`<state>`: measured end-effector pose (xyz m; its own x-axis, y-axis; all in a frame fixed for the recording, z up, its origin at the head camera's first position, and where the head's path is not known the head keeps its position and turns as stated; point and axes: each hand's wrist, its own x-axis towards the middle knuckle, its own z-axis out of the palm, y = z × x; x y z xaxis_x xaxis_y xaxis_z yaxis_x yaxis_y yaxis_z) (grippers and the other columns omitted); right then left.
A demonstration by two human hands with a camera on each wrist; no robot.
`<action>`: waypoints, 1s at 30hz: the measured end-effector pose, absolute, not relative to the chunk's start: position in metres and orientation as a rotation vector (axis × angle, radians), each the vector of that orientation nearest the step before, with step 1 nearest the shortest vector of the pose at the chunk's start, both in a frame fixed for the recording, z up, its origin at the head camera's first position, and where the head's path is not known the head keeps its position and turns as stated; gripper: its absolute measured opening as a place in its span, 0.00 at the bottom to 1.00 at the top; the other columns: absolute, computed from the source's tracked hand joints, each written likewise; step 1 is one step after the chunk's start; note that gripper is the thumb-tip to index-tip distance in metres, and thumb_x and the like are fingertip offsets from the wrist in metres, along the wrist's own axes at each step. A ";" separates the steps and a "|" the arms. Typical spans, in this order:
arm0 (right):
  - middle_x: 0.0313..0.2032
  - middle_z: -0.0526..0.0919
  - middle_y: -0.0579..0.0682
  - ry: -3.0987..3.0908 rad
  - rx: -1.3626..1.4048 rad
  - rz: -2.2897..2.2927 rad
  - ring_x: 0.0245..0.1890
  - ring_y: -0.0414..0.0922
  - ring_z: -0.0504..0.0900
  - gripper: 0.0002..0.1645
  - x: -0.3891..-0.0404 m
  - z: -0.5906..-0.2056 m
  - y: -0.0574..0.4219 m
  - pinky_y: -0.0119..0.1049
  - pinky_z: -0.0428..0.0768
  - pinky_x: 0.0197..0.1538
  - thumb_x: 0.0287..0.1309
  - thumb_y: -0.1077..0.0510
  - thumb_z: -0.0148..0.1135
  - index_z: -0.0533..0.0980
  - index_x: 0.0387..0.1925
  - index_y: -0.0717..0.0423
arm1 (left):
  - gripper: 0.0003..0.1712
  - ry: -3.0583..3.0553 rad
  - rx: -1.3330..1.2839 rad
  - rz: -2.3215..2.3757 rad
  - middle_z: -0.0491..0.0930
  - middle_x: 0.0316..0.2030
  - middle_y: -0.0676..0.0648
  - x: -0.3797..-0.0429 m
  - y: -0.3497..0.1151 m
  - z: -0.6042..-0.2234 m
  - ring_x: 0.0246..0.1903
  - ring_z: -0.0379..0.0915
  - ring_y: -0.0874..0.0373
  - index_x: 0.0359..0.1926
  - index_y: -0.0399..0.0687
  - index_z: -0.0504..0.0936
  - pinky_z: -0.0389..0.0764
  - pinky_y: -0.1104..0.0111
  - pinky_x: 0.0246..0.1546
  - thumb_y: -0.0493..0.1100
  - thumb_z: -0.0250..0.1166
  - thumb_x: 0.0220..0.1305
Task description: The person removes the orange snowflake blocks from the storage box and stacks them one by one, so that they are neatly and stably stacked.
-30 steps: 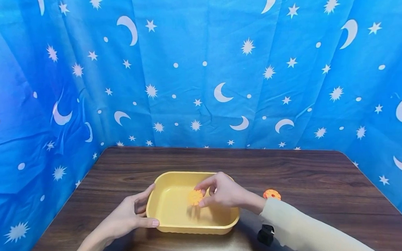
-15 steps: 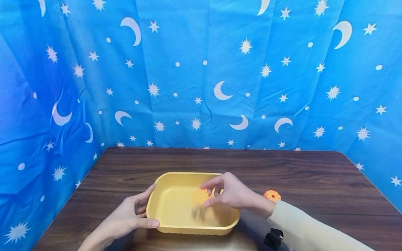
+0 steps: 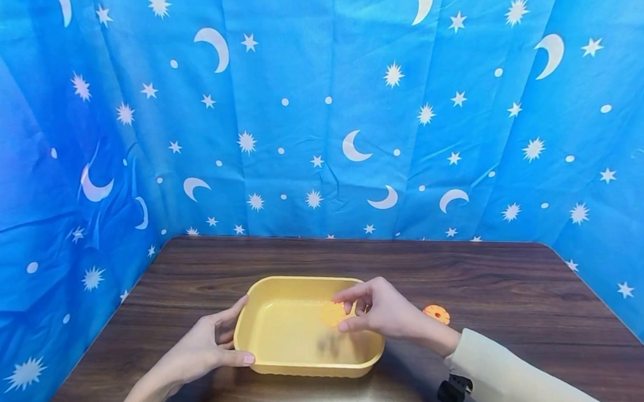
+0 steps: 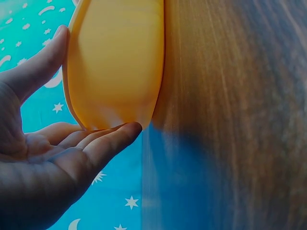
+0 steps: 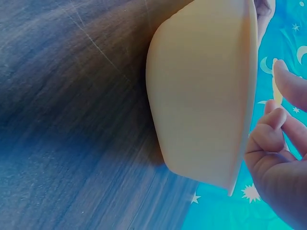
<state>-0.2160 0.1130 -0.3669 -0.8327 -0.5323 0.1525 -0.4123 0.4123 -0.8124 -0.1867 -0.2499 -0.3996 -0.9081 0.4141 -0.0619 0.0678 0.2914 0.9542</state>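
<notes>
A yellow plastic basin stands on the dark wooden table. My left hand holds its left end, the thumb at the near side and the fingers spread along the end wall, as the basin also shows in the left wrist view. Between thumb and fingertips my right hand pinches an orange flower-shaped disc over the right half of the basin. In the right wrist view the disc appears edge-on, beyond the basin's rim. A blurred shadow falls on the basin floor beneath it.
Another orange flower-shaped disc with a hole in its centre lies on the table, right of the basin and behind the right forearm. A black device sits at the right wrist. Blue cloth with moons and stars surrounds the table.
My right hand has shifted a little to the right over the basin, with the orange disc in its pinch. The left hand and the basin have hardly moved.
</notes>
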 end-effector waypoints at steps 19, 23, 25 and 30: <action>0.32 0.84 0.50 2.502 -0.741 -1.517 0.23 0.40 0.73 0.25 -0.213 -0.360 0.137 0.26 0.66 0.23 0.51 0.63 0.83 0.86 0.51 0.68 | 0.63 2.186 0.440 1.685 0.54 0.79 0.28 -0.192 -0.251 -0.389 0.70 0.66 0.32 0.84 0.40 0.50 0.80 0.56 0.61 0.39 0.81 0.58; 0.31 0.83 0.50 2.496 -0.751 -1.552 0.24 0.39 0.74 0.25 -0.211 -0.362 0.145 0.25 0.69 0.24 0.51 0.64 0.82 0.85 0.51 0.69 | 0.64 2.205 0.437 1.673 0.55 0.79 0.29 -0.192 -0.251 -0.390 0.70 0.66 0.33 0.84 0.41 0.51 0.80 0.56 0.62 0.41 0.82 0.57; 0.31 0.83 0.51 2.486 -0.747 -1.573 0.25 0.39 0.75 0.25 -0.210 -0.363 0.148 0.25 0.71 0.26 0.52 0.65 0.82 0.85 0.52 0.71 | 0.64 2.223 0.432 1.661 0.55 0.79 0.29 -0.191 -0.251 -0.389 0.70 0.66 0.33 0.84 0.41 0.51 0.80 0.55 0.62 0.42 0.83 0.57; 0.31 0.83 0.52 2.472 -0.702 -1.602 0.27 0.39 0.76 0.26 -0.208 -0.366 0.154 0.25 0.74 0.27 0.54 0.66 0.81 0.83 0.53 0.72 | 0.63 2.255 0.419 1.634 0.54 0.79 0.28 -0.191 -0.251 -0.388 0.70 0.67 0.32 0.84 0.42 0.52 0.79 0.52 0.62 0.43 0.83 0.56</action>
<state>-0.2075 0.1544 -0.3657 -0.8865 -0.4370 0.1523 -0.3175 0.3350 -0.8871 -0.1909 -0.2506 -0.3883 -0.9044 0.4176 -0.0877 0.0468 0.3014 0.9524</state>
